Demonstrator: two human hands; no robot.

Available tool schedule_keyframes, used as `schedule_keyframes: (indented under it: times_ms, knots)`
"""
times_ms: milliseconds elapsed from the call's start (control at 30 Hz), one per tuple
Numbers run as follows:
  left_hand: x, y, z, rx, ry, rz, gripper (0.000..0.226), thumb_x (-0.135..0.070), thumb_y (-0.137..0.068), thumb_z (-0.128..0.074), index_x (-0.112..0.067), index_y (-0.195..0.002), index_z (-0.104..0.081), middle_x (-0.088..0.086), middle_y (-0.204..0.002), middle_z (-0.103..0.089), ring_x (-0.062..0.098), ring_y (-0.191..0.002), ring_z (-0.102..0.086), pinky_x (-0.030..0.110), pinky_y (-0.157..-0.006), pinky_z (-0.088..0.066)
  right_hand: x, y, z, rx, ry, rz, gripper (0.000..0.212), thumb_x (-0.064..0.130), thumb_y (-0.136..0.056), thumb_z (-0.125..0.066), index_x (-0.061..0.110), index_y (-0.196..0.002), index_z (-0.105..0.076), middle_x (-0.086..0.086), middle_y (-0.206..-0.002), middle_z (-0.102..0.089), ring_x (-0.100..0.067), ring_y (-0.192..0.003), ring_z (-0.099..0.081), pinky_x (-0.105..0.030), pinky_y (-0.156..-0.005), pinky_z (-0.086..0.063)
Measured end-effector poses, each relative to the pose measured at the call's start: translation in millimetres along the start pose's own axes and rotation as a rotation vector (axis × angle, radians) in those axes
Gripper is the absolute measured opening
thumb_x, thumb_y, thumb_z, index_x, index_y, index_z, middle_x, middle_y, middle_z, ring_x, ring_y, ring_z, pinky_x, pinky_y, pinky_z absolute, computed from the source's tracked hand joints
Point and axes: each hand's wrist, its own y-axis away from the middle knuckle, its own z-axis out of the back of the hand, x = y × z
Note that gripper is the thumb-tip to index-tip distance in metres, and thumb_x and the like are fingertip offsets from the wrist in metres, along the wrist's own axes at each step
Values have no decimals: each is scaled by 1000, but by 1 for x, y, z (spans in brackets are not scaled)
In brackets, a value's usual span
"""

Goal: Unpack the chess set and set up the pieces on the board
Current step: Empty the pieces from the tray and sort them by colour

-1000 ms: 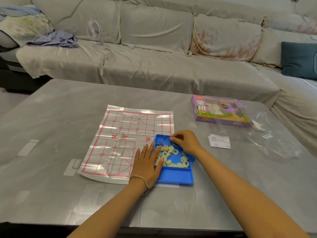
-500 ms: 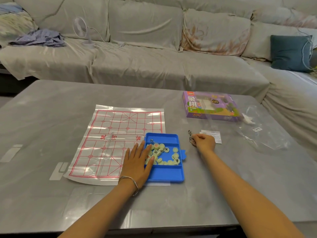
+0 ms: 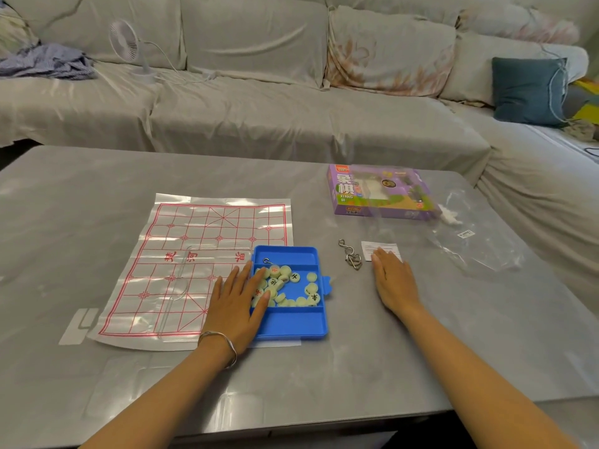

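A plastic board sheet [image 3: 207,254] with a red grid lies flat on the grey table. On its right edge sits a blue tray [image 3: 291,325] holding several pale round pieces [image 3: 293,286] and a small metal hook [image 3: 268,261]. My left hand [image 3: 238,303] lies flat with straight fingers across the tray's left rim, its fingertips touching the pieces. My right hand [image 3: 393,283] rests flat on the table to the right of the tray and holds nothing. A metal wire puzzle [image 3: 350,256] lies just left of its fingertips.
A purple game box [image 3: 379,192] stands at the back right. A white paper slip [image 3: 377,249] lies by my right fingertips, and a clear plastic bag [image 3: 476,244] beyond it. A clear lid [image 3: 194,286] rests on the board sheet. A sofa runs behind the table.
My right hand carried the metal wire puzzle out of the tray to the right, set it on the table and let go. The left hand stayed on the tray.
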Motion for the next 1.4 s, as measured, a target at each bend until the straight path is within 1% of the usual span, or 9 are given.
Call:
schedule_keyframes:
  times_ms: [200,367,467,567,667,1000,1167,1267,1400]
  knots:
    - [0,-2,-2,-8,10,-2,98,-80,-62,23,-36,-145,-6,-9,-156,-2,16,-144,1,30,-111,10,-61,5,22,83,90,-106,45,34,-101,-27,19,-143,-36,1,-151,-32,-16,-141,-24,-39,-115,-5]
    - [1,-1,-2,-15,15,-6,97,-81,-63,21,-35,-145,-7,-9,-155,-3,16,-144,0,31,-112,8,-34,5,19,-36,1,45,46,35,-95,-36,10,-130,-52,-9,-140,-48,-29,-129,-43,-39,-107,-30]
    - [0,-1,-2,-16,11,-6,97,-81,-63,21,-35,-144,-7,-9,-155,-2,16,-144,0,31,-112,9,7,0,0,115,69,253,52,38,-97,-28,17,-144,-33,-4,-153,-27,-21,-141,-24,-38,-115,-18]
    - [1,-1,-2,-14,5,-4,99,-81,-63,22,-35,-145,-8,-9,-155,-2,16,-144,0,30,-111,9,36,-9,-20,274,120,252,56,42,-101,-23,22,-150,-5,3,-158,3,-14,-145,5,-35,-117,2]
    - [2,-2,-3,-15,3,-7,98,-81,-63,21,-34,-145,-7,-10,-155,0,16,-144,1,30,-111,9,44,-15,-29,358,174,247,60,47,-100,-19,21,-150,2,4,-158,9,-12,-144,12,-33,-116,7]
    - [2,-2,-3,-14,9,-15,99,-80,-63,21,-33,-145,-5,-9,-155,0,17,-144,1,31,-111,10,15,-8,-14,305,185,147,59,43,-100,-23,17,-150,-5,2,-159,0,-13,-145,3,-32,-116,6]
    - [-1,-1,0,-7,13,2,98,-80,-63,20,-32,-146,-1,-8,-156,-4,15,-144,0,30,-112,9,79,4,-12,64,-167,294,38,24,-99,-40,15,-135,-46,-4,-140,-45,-18,-129,-41,-29,-107,-31]
    - [-2,0,1,-22,94,23,83,-72,-77,-2,-28,-147,-8,-5,-155,-14,17,-144,-7,33,-115,2,131,4,-16,245,-311,312,29,21,-98,-44,13,-120,-61,-3,-120,-59,-17,-109,-54,-24,-90,-41]
    - [-4,2,3,-29,90,26,100,-81,-65,14,-28,-147,-7,-6,-155,-13,15,-144,-6,32,-115,3,170,-9,-40,482,-264,174,35,19,-98,-37,-5,-106,-62,-21,-108,-63,-35,-100,-58,-45,-88,-48]
